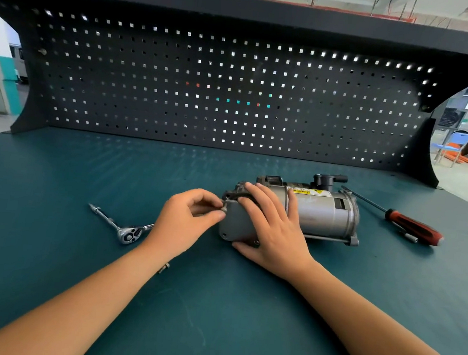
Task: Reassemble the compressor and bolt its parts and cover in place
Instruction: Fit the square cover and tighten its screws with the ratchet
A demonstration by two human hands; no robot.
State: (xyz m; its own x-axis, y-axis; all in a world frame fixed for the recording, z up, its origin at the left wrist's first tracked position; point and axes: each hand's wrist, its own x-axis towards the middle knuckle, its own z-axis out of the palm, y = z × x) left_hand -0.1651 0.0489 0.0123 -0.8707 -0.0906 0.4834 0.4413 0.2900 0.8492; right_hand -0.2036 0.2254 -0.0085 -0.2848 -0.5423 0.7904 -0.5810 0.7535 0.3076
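Lying at the far left on the green surface is a ratchet, and no hand is touching it. A loose bolt sits just beside the left arm, so at least one bolt is waiting to go in.

Next comes the left hand. Its thumb and fingers are curled in and pinch a small bolt at the top left corner of the cover. It looks like the bolt is being started by hand.

The cover is already on the left end of the compressor, so that part looks done. A round spot shows at the cover's bottom left corner, but it is too small to tell if it is a bolt or an empty hole.

The right hand lies spread over the cover and the compressor, with its fingers out almost straight and its thumb at the near edge. It presses down to keep the compressor from rolling. The compressor lies on its side in the middle of the surface, a bit to the right.

What looks left to do is putting in the other bolts and then making them tight with the ratchet.

To the right, near the compressor but not touching it, lies a screwdriver with a red and black handle. A dark pegboard stands behind. Nothing blocks the way to the ratchet, but the right hand covers part of the cover.
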